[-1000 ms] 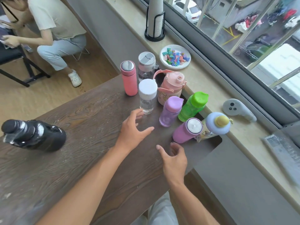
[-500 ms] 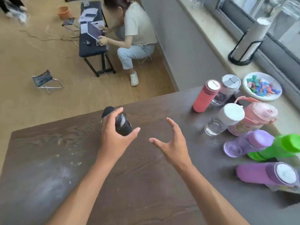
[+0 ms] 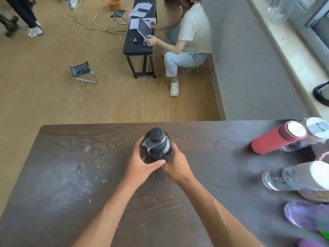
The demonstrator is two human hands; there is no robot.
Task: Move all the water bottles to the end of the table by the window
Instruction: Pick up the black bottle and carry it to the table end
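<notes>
A large black bottle (image 3: 157,142) stands upright near the middle of the dark wooden table (image 3: 71,184). My left hand (image 3: 140,164) wraps its left side and my right hand (image 3: 175,166) its right side, thumbs meeting at the front. At the table's right end stand a coral red bottle (image 3: 277,139), a clear bottle with a grey lid (image 3: 317,128), a clear bottle with a white cap (image 3: 292,177) and a purple bottle (image 3: 302,216), partly blurred and cut off by the frame.
The table's far edge runs just beyond the black bottle. Past it, on the wood floor, a seated person (image 3: 185,41) works at a low black bench (image 3: 140,40); a folding stool (image 3: 82,73) and cables lie nearby. A grey wall and window sill (image 3: 292,56) are at right.
The view swung left from the window-end bottles to the black bottle. Both hands went from open and reaching to closed around the black bottle.
</notes>
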